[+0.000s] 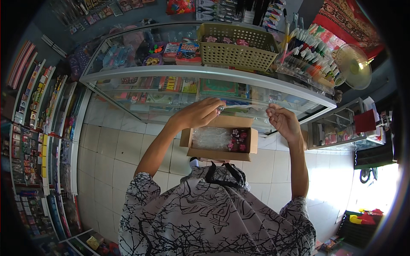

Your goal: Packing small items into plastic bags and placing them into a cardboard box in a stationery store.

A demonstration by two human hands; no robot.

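My left hand [202, 112] pinches the end of a clear plastic wrapper [240, 106], with a small shiny thing partly hidden in its fingertips. Across from it, my right hand [283, 121] has its fingers drawn together at the wrapper's other end, so the film stretches between both hands. Below them is an open cardboard box [218, 156], flaps folded outward. Clear plastic packets [212, 137] fill its left and middle. On its right side lie several dark red pieces with pink flower shapes [238, 140].
Just beyond my hands runs a glass display counter [205, 71]. On it stand an olive perforated basket [238, 48] holding similar flower pieces, and a rack of pens or markers [307, 54]. Stocked shelves [48, 105] line the left; a smaller glass case [339, 129] stands right.
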